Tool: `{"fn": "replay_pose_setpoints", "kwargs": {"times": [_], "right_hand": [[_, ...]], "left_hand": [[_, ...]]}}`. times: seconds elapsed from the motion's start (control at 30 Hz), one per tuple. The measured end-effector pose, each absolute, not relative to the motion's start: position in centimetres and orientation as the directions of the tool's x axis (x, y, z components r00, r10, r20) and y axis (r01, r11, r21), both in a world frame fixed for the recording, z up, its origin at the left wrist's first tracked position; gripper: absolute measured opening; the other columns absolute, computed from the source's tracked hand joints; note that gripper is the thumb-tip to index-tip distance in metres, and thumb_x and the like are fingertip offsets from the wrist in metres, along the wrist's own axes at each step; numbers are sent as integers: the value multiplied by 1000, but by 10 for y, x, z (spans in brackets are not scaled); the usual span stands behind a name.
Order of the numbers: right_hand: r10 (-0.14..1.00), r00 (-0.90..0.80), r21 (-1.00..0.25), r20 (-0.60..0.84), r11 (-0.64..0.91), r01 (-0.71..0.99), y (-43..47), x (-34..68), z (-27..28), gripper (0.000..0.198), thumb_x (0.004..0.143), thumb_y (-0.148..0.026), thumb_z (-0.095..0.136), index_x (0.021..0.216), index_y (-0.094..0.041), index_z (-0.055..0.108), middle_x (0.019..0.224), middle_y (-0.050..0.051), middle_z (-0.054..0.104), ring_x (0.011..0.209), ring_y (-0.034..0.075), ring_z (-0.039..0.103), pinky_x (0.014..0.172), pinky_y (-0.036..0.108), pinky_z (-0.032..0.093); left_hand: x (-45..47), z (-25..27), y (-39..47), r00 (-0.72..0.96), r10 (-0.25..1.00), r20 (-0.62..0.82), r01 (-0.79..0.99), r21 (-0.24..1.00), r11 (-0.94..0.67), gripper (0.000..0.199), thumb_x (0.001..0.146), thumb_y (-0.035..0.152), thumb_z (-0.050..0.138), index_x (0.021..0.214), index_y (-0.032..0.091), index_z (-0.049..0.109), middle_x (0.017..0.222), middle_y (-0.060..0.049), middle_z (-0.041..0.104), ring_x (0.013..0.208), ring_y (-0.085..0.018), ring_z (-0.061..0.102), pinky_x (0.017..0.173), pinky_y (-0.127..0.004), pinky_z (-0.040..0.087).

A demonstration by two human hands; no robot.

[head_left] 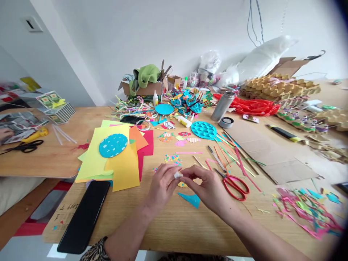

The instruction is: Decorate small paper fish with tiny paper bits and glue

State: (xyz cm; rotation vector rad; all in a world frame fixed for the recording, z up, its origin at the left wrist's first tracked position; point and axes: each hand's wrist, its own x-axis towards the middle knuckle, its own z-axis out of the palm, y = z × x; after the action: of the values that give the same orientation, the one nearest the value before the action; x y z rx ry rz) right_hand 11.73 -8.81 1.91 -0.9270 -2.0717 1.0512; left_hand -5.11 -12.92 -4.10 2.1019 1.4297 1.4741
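Over the front middle of the table, my left hand (165, 184) and my right hand (204, 185) meet at the fingertips. Between them is a small white piece (178, 174), too small to name for certain. My left fingers are closed around it, and my right thumb and forefinger pinch at its right side. A yellow paper fish (182, 184) lies partly hidden beneath the hands. Closer to me is a blue paper scrap (193, 199). Tiny coloured paper bits (173, 158) are scattered beyond my fingers. Red-handled scissors (236, 186) lie right of my right hand.
Coloured paper sheets (91, 159) carry a spotted blue oval (113, 145) at left, with a black phone (84, 217) nearer me. Paper fish (193, 140), a scalloped blue disc (203, 130) and a metal flask (223, 106) stand farther back. Cardboard (268, 154) and paper scraps (307, 212) cover the right.
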Motion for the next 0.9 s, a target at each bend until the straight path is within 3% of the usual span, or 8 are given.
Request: {"fn": "replay_pose_setpoints", "kwargs": {"times": [0.13, 0.3, 0.47, 0.67, 0.77, 0.9], "right_hand": [[787, -537, -769, 304, 535, 348, -90, 117, 16, 11, 90, -26, 60, 88, -20, 69, 79, 2, 70, 70, 15, 64, 64, 26, 49], [691, -598, -569, 406, 703, 427, -91, 120, 16, 16, 93, -18, 52, 84, -18, 65, 75, 3, 66, 67, 14, 60, 60, 25, 43], [625, -703, -420, 340, 770, 481, -87, 122, 16, 18, 95, -16, 43, 86, -16, 59, 75, 6, 64, 68, 17, 61, 62, 27, 41], [695, -718, -518, -38, 601, 609, -85, 122, 18, 21, 96, -19, 33, 78, -21, 45, 60, 0, 56, 51, 14, 52, 51, 25, 29], [731, -682, -538, -17, 569, 622, -88, 119, 15, 23, 94, -19, 31, 72, -23, 39, 58, -1, 54, 50, 13, 49, 52, 25, 27], [790, -608, -459, 86, 573, 679, -94, 114, 9, 22, 88, -16, 34, 67, -23, 39, 54, 1, 55, 47, 13, 50, 51, 26, 24]], "left_hand": [[-52, -41, -128, 53, 776, 628, 634, 580, -512, 28, 94, 25, 56, 122, 21, 59, 104, -8, 61, 98, -20, 57, 84, -36, 51], [-52, -36, -129, 77, 771, 632, 736, 486, -472, 25, 95, 26, 53, 118, 20, 60, 100, -8, 61, 95, -20, 55, 81, -35, 49], [-53, -30, -131, 127, 758, 639, 834, 346, -431, 26, 96, 27, 52, 119, 19, 61, 96, -8, 61, 91, -20, 54, 79, -35, 46], [-51, -29, -132, 169, 740, 651, 879, 240, -411, 24, 97, 26, 51, 116, 19, 63, 95, -8, 62, 89, -20, 55, 78, -35, 45], [-49, -29, -133, 180, 734, 655, 888, 213, -408, 25, 95, 24, 53, 117, 18, 63, 95, -8, 63, 88, -21, 55, 78, -35, 45], [-47, -29, -135, 201, 730, 653, 897, 177, -405, 25, 94, 23, 55, 118, 18, 62, 95, -9, 63, 86, -21, 55, 76, -35, 44]]}}
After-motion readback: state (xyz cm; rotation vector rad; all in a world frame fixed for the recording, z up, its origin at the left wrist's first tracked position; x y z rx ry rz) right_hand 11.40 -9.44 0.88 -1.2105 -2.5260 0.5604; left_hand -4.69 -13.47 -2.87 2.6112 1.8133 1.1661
